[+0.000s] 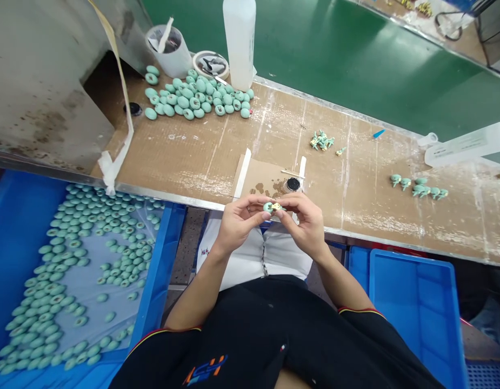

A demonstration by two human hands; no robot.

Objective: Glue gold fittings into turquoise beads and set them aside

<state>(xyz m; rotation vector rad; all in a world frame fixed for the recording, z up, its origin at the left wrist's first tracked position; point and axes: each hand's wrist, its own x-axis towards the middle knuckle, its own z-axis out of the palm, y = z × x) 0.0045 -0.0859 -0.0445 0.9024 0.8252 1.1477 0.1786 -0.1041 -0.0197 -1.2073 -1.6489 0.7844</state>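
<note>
Over the front edge of the cardboard-covered bench, my left hand (244, 220) pinches a small green egg-shaped piece (268, 207) between thumb and fingers. Close against it, my right hand (302, 219) holds a small yellow and green figure piece (277, 207). The two pieces meet or nearly meet; their exact contact is too small to tell. Just beyond my fingers stands a small jar with a black top (293, 185), with a thin stick (292, 174) lying behind it. A stained cardboard sheet (258, 170) lies under the jar.
Many green egg pieces (199, 97) are piled at the back left, near a white bottle (239, 46) and a cup (171, 54). Figure pieces (321, 141) and joined pieces (424, 189) lie to the right. A blue bin (156, 286) of egg pieces is at left, a blue tray (415, 324) at right.
</note>
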